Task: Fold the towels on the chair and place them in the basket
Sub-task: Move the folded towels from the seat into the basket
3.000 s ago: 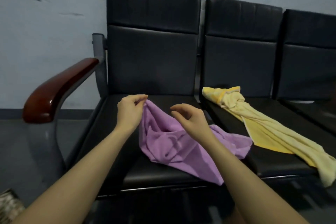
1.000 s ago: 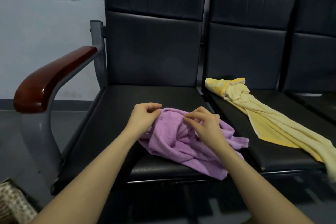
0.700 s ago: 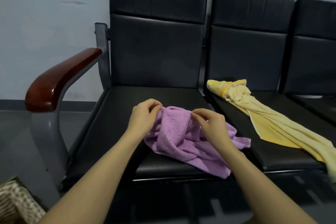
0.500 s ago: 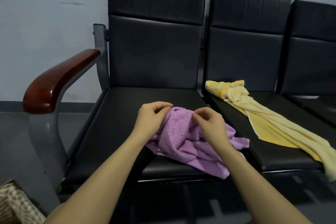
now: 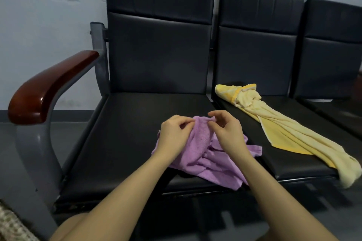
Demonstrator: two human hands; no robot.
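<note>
A crumpled purple towel (image 5: 203, 162) lies on the front right part of the left black chair seat (image 5: 125, 139). My left hand (image 5: 174, 135) pinches the towel's top edge on the left. My right hand (image 5: 227, 133) pinches the same edge just to the right, fingers curled. The two hands are close together above the bunched cloth. A yellow towel (image 5: 290, 135) lies stretched and twisted across the middle seat, its lower end hanging over the front edge. A corner of a woven basket (image 5: 11, 225) shows at the bottom left on the floor.
A row of black padded seats stands against a pale wall. A brown wooden armrest (image 5: 49, 86) on a grey metal frame sticks out at the left. A third seat (image 5: 337, 111) is at the far right. Grey floor lies below.
My hands have drawn closer together along the purple towel's top edge, bunching it between them. The view has shifted a little; the yellow towel has not moved.
</note>
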